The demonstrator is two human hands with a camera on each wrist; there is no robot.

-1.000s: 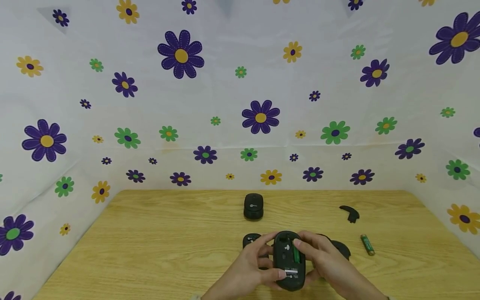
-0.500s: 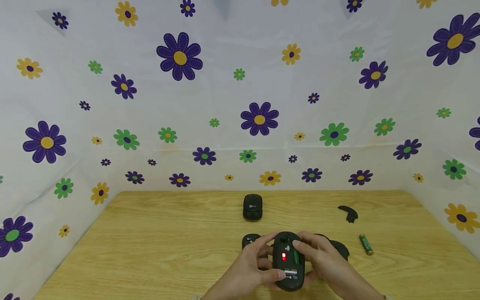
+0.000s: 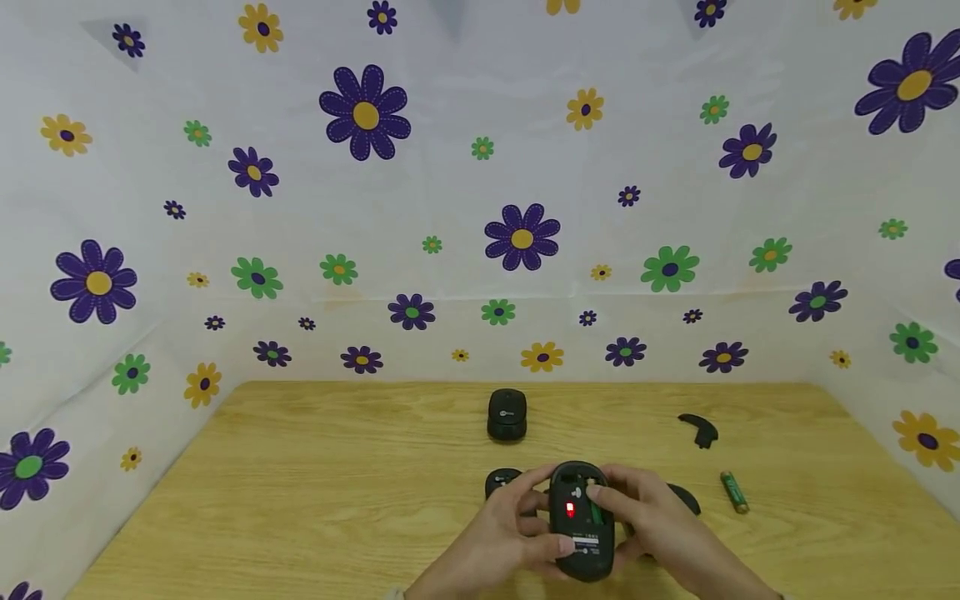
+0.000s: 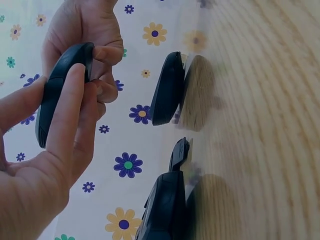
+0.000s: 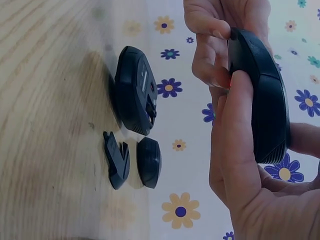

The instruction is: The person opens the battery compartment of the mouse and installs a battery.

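Observation:
Both hands hold a black computer mouse (image 3: 582, 542) above the near part of the table, its underside turned up. Fingers of the left hand (image 3: 498, 533) wrap its left side, and that thumb lies on the label end. The right hand (image 3: 663, 529) grips the other side. Its thumb presses on a green battery (image 3: 597, 513) lying in the uncovered battery slot. A red light (image 3: 570, 509) glows in the mouse's underside. In the left wrist view the mouse (image 4: 56, 92) is edge-on between the two hands, and the right wrist view shows its curved shell (image 5: 270, 100).
At the back stands another black mouse (image 3: 507, 415). A second one (image 3: 501, 481) is partly hidden behind the left hand. To the right lie a curved black cover (image 3: 699, 430) and a loose green battery (image 3: 734, 492). A black piece (image 3: 684, 498) shows behind the right hand.
The red light on the mouse's underside has come on since the first frame. The right thumb has slid slightly toward the label, and the battery's end now shows above it.

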